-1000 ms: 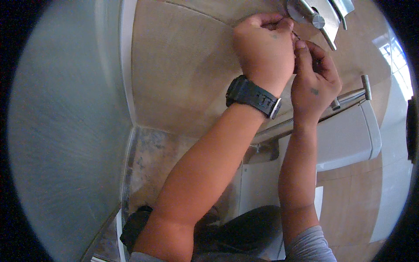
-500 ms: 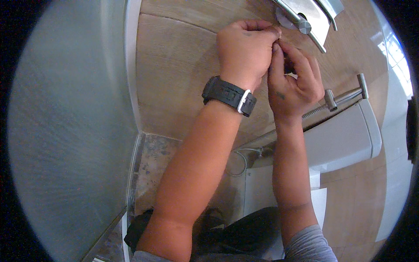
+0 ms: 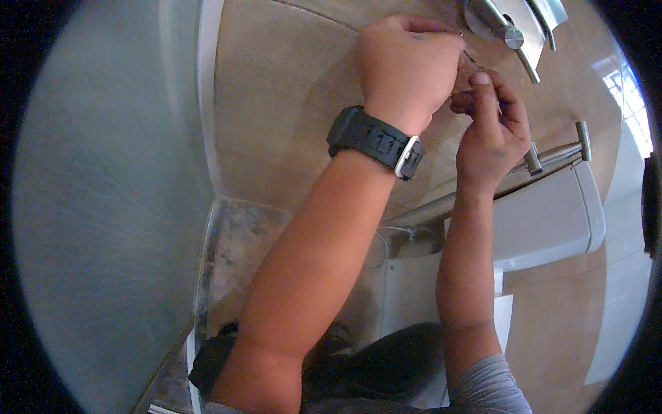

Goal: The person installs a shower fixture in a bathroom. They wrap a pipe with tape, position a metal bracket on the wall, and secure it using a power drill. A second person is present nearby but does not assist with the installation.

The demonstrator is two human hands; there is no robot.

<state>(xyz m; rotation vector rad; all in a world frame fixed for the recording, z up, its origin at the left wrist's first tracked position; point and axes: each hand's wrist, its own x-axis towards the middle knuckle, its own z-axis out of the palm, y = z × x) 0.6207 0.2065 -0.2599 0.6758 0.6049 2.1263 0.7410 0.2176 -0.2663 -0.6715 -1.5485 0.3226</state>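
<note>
My left hand point(image 3: 414, 65), with a black watch point(image 3: 376, 141) on its wrist, is closed in a pinch close to the brown tiled wall. A thin dark piece point(image 3: 470, 59) crosses the small gap between its fingertips and those of my right hand point(image 3: 493, 134); its kind is too small to make out. My right hand is slightly lower, thumb and forefinger pressed together at the piece's lower end. Just above and to the right of both hands, a shiny metal fixture point(image 3: 534, 52) with a round-ended bar is fixed to the wall.
A white toilet cistern point(image 3: 545, 224) stands at the right, below a metal wall bracket point(image 3: 583, 141) and a hose. On the left rises a frosted glass panel point(image 3: 117, 207) with a pale frame. Stained floor point(image 3: 245, 238) shows below the wall.
Both hands have moved a little right. My right hand has drawn away from my left, opening a small gap where the thin dark piece now shows. The view has shifted slightly.
</note>
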